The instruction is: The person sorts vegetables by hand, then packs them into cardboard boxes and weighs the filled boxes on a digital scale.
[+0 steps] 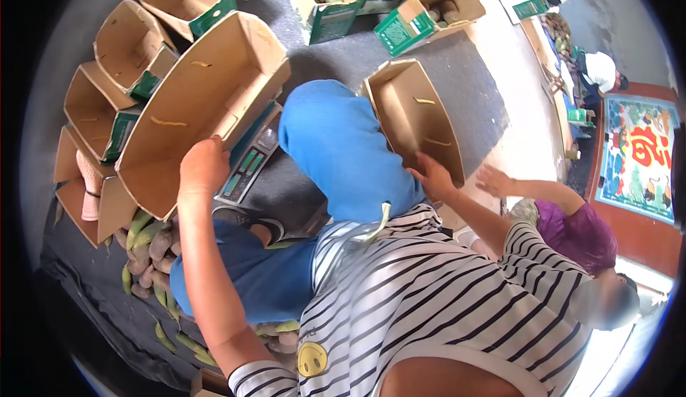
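A large cardboard box (207,104), its inside bare, rests at a tilt beside a digital scale (250,165) with green displays; whether the scale carries it is hidden. My left hand (205,165) is closed round the near rim of that box. To the right of my blue-trousered knee stands a smaller cardboard box (414,107). Over its near end lies my right hand (434,175), fingers stretched out and thumb apart. The fingers seem to touch the cardboard, with no grip visible.
Several open cartons (136,43) line the left, one with a pink mesh sleeve (88,186). Brownish tubers (146,257) and long green vegetables (146,231) lie below. Filled cartons (336,11) stand at the top. A person in purple (572,229) sits close on the right.
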A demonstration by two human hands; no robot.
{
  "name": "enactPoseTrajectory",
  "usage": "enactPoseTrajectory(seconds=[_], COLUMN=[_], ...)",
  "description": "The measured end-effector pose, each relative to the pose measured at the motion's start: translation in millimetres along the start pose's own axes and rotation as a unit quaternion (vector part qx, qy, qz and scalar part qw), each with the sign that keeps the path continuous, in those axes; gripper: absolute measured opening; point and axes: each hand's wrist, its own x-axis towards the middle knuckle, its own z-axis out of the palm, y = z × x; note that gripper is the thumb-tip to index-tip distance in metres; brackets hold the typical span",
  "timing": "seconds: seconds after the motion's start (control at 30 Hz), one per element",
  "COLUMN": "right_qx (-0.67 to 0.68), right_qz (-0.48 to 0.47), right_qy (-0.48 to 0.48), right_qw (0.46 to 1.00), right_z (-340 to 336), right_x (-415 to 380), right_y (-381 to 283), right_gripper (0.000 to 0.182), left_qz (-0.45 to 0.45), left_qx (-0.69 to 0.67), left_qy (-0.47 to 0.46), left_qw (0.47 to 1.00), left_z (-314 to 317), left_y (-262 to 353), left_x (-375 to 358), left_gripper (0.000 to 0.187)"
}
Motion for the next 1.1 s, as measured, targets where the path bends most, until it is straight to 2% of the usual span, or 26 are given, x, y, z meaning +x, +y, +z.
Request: enactPoseTrajectory(seconds=[0.07, 0.17, 0.27, 0.37, 0.47, 0.53, 0.6, 0.67, 0.73, 0.8, 0.83, 0.87, 0.9, 0.93, 1.0, 1.03, 1.1], right_qx=[-0.007, 0.158, 0.157, 0.033, -0.036, -0.126, -0.049, -0.058, -0.054, -0.061, -0.079, -0.096, -0.066, -0.070, -0.093, -0.088, -0.092], right_qz=[0.024, -0.045, -0.032, -0.070, -0.084, -0.054, -0.142, -0.193, -0.163, -0.281, -0.377, -0.466, -0.519, -0.552, -0.634, -0.660, -0.700], right_qy=[-0.046, -0.078, -0.079, 0.003, 0.153, 0.132, 0.193, 0.230, 0.234, 0.289, 0.315, 0.338, 0.312, 0.297, 0.318, 0.337, 0.407], right_qw=[0.999, 0.983, 0.984, 0.997, 0.984, 0.982, 0.970, 0.952, 0.957, 0.913, 0.867, 0.812, 0.793, 0.776, 0.699, 0.666, 0.579], right_z=[9.3, 12.9, 11.2, 31.4, -5.9, -38.8, -74.7, -112.8, -151.4, -176.4, -183.7, -190.3, -194.0, -196.0, -197.1, -191.0, -172.3], right_x=[-0.3, 4.9, 11.9, 17.8, 16.7, 27.7, 25.3, 23.2, 18.6, 30.3, 47.7, 68.3, 87.9, 104.9, 152.8, 184.4, 226.3], right_y=[3.5, 14.2, 4.9, 36.6, 19.4, 12.6, -24.4, -67.6, -120.8, -171.9, -197.3, -224.3, -255.6, -289.6, -356.2, -388.5, -462.2], right_gripper=[0.052, 0.045, 0.037, 0.031, 0.033, 0.034, 0.032, 0.023, 0.019, 0.015, 0.017, 0.021, 0.034, 0.042, 0.054, 0.056, 0.046], left_qz=[-0.009, -0.025, -0.012, -0.022, -0.029, -0.034, -0.042, -0.047, -0.051, -0.047, -0.051, -0.052, -0.049, -0.044, -0.038, -0.036, -0.029], left_qx=[0.002, 0.003, -0.024, -0.029, -0.028, -0.039, -0.046, -0.045, -0.050, -0.052, -0.053, -0.054, -0.051, -0.039, -0.036, -0.037, -0.031], left_qy=[-0.004, -0.021, -0.015, -0.013, -0.025, -0.023, -0.023, -0.030, -0.027, -0.031, -0.023, -0.016, -0.011, -0.006, 0.041, 0.064, 0.066], left_qw=[1.000, 0.999, 1.000, 0.999, 0.999, 0.998, 0.998, 0.997, 0.997, 0.997, 0.997, 0.997, 0.997, 0.998, 0.998, 0.997, 0.997], left_z=[-1.0, -1.8, 1.1, 3.1, 3.9, 3.7, 5.0, 4.0, 1.9, -0.7, 0.5, 3.1, 4.1, 2.8, 9.1, 11.6, 10.9], left_y=[2.5, 2.5, -0.9, -1.9, -2.2, -1.6, -2.6, -1.4, 0.3, 1.5, 0.8, 1.0, 1.4, 1.5, 0.3, 0.8, 1.5], left_x=[-1.5, -1.8, -0.6, 0.7, 0.6, 0.2, 1.9, 1.6, -1.2, -1.6, -1.2, -0.9, -1.7, -4.3, -5.3, -5.4, -6.4], left_gripper=[0.018, 0.019, 0.021, 0.021, 0.020, 0.018, 0.016, 0.016, 0.016, 0.017, 0.017, 0.017, 0.017, 0.018, 0.019, 0.019, 0.018])
